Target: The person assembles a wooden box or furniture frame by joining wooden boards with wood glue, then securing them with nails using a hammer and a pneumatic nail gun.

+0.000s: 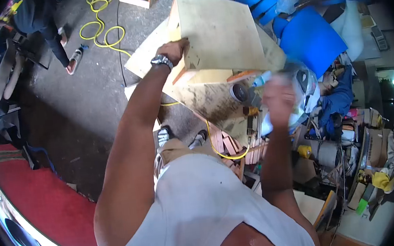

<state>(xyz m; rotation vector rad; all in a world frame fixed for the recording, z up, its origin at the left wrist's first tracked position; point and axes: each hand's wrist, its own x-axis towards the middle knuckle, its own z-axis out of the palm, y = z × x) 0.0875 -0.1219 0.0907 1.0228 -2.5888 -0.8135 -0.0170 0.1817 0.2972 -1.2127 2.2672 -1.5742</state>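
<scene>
A pale plywood box [221, 28] stands on a larger wooden board [145, 49]. My left hand [173, 51], with a metal watch on its wrist, is closed on the box's left edge near its front corner. Motion blurs my right hand [280, 96], which is curled into a fist in front of the box's right side. Whatever it holds is hidden by the fingers. A light blue bottle [261, 79] shows right at the thumb side of that fist. Left of it, a round dark container [238, 92] sits on the stained work surface [204, 101].
A yellow-and-black power tool [250, 111] lies near the bench's front, its yellow hose [233, 157] looping below. Blue panels [312, 40] lean at the right, above cluttered shelves [375, 153]. A person [38, 24] stands at the far left near a coiled yellow hose [97, 26].
</scene>
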